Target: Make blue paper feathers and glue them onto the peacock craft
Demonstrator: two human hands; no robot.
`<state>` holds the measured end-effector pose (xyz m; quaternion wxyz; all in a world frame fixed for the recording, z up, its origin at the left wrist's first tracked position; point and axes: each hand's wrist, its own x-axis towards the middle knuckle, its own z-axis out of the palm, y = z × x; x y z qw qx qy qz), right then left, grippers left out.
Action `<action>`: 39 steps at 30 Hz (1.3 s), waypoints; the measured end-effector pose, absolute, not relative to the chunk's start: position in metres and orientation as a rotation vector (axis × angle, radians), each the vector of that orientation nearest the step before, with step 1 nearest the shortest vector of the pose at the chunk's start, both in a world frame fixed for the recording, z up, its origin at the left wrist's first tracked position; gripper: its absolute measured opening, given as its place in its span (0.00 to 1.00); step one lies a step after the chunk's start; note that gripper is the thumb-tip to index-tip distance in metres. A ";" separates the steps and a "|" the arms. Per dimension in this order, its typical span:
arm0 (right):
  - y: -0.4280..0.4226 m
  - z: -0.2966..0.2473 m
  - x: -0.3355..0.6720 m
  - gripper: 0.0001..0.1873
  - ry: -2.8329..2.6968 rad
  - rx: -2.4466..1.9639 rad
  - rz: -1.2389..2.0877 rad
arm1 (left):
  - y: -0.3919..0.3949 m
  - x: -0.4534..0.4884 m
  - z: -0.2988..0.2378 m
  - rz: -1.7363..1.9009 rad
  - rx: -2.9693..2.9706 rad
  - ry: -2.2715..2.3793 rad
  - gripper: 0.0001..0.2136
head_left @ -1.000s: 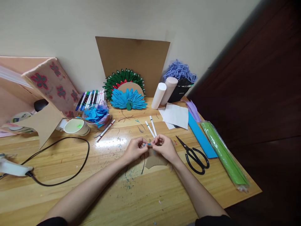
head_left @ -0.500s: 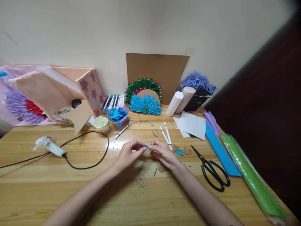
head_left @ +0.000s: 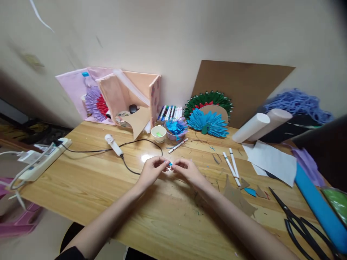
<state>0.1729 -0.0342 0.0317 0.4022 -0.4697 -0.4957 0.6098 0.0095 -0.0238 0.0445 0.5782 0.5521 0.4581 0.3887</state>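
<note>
A small blue piece (head_left: 170,164), its kind too small to make out, is pinched between both hands above the middle of the table. My left hand (head_left: 154,170) is closed on it from the left, thumb against fingertips. From the other side, the fingertips of my right hand (head_left: 187,171) are pressed together at its end. A white glue gun (head_left: 114,145) with a black cord lies to the left of my hands. Beyond them stand a paper cup (head_left: 158,134) with something green inside and a tub of blue scraps (head_left: 176,128). A capped marker (head_left: 178,146) lies just past my hands.
A blue fan-shaped peacock (head_left: 207,122) leans before a green one (head_left: 208,99) and a cardboard sheet (head_left: 244,83). On the right lie markers (head_left: 231,168), cardboard scraps (head_left: 238,196) and black scissors (head_left: 298,220). A power strip (head_left: 46,159) sits at the left edge.
My view has swung left, bringing the power strip and the table's left edge in and shifting objects rightward. Both hands stay together on the small blue piece.
</note>
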 end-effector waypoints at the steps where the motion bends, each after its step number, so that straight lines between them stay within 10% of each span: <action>1: -0.032 0.031 0.167 0.12 -1.277 -1.187 1.538 | -0.023 0.003 0.043 0.923 1.273 1.084 0.12; 39: 0.007 0.036 0.047 0.13 -1.398 -1.167 1.763 | -0.033 -0.097 0.028 1.359 1.067 1.413 0.12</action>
